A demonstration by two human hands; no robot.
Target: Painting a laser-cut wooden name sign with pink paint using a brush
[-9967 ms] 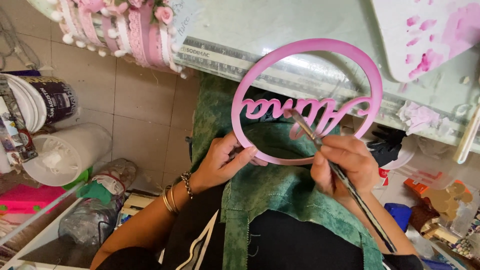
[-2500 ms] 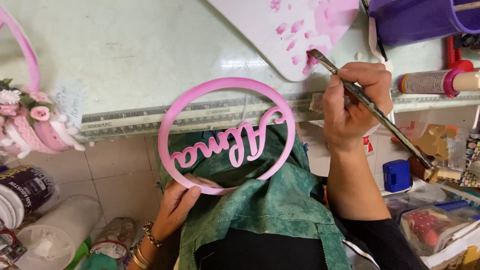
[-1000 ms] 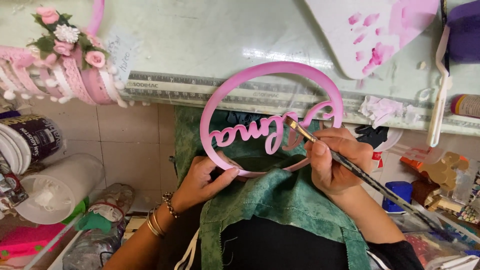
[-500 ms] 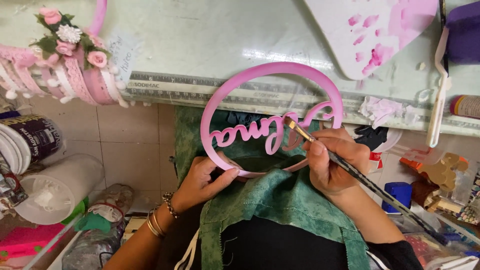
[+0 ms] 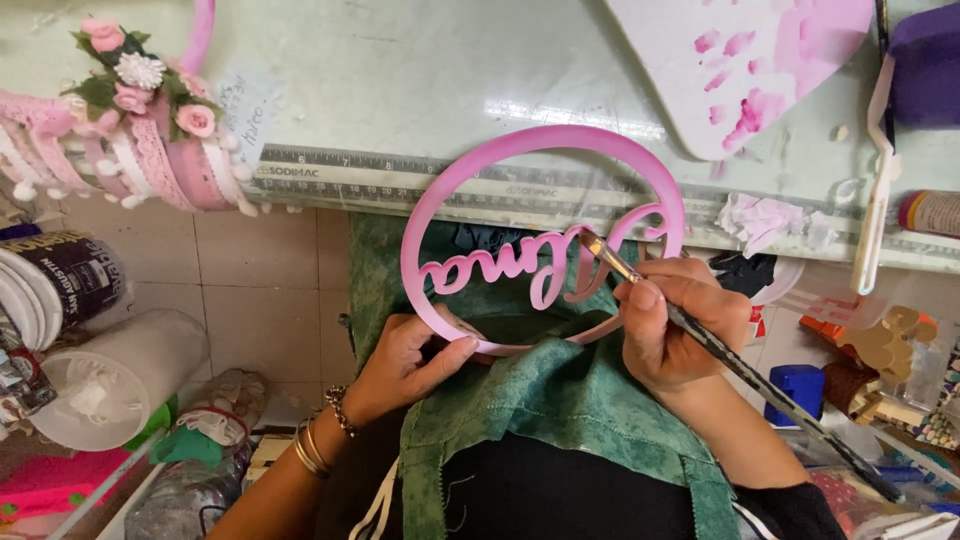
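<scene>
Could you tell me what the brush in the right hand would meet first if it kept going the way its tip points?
Probably the pink ring's script lettering: the right hand's brush tip sits on or just off it; depth is unclear.

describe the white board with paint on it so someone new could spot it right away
Start at the pale green table along the top and follow it to the upper right. There lies the flat white palette board, near the purple container. It alone is smeared with pink paint dabs.

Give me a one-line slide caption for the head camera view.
Left hand steadies a pink hoop while right hand touches a paintbrush to its cursive lettering.
</scene>
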